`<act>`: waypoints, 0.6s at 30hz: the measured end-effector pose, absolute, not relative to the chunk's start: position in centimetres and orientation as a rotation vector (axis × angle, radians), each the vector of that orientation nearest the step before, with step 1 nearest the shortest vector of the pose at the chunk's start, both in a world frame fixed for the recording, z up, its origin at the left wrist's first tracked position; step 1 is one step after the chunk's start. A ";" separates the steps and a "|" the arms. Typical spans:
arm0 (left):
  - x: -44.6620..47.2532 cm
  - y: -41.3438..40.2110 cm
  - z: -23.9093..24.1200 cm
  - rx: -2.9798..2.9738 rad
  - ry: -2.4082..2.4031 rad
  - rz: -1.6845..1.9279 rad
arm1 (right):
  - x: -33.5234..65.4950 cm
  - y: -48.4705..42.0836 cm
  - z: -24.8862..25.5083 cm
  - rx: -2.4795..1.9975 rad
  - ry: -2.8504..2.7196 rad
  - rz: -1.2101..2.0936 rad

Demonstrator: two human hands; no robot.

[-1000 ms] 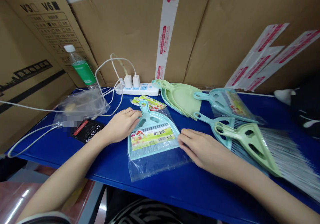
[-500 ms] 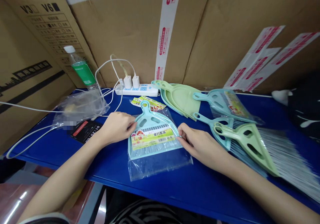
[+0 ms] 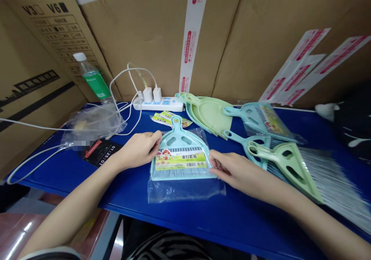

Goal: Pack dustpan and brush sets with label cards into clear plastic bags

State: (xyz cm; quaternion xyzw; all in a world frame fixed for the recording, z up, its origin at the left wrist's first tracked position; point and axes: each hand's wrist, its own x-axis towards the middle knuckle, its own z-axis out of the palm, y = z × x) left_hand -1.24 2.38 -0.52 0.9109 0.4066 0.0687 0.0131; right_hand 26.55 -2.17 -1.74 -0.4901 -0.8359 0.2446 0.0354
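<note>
Your left hand [image 3: 141, 150] and right hand [image 3: 230, 171] each have a pinching grip clamped on the wrapped dustpan set [image 3: 182, 160], 1 at either side edge. It lies flat on the blue bench [image 3: 185, 215] in front of you, handle pointing away, with its clear bag spreading out below the wide end.

Just behind the handle, loose labels [image 3: 166, 117] lie close up, and past them is a white power strip [image 3: 171, 104] with 2 chargers [image 3: 148, 95] in it. On your left, your wrist partly covers a phone [image 3: 100, 151]; beyond that are a crumpled plastic bag [image 3: 95, 122], white cables [image 3: 141, 113] and a bottle [image 3: 97, 82].

Your right side is tighter: a blue brush [image 3: 256, 144] and a green brush [image 3: 279, 160] overlap just beside your right hand, and your forearm crosses before them. Farther back sit a green dustpan [image 3: 214, 115] and a second wrapped set [image 3: 256, 120]. Cardboard [image 3: 145, 39] walls off the back.
</note>
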 end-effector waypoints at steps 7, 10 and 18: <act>-0.9 2.4 -0.8 2.852 1.268 0.288 | 27.0 -2.4 -1.2 -1.551 -2.599 0.814; -0.8 2.4 -0.9 2.868 1.229 0.304 | 26.9 -2.5 -1.0 -1.585 -2.600 0.804; -1.0 2.3 -0.6 2.862 1.106 0.296 | 26.9 -2.4 -1.0 -1.642 -2.620 0.670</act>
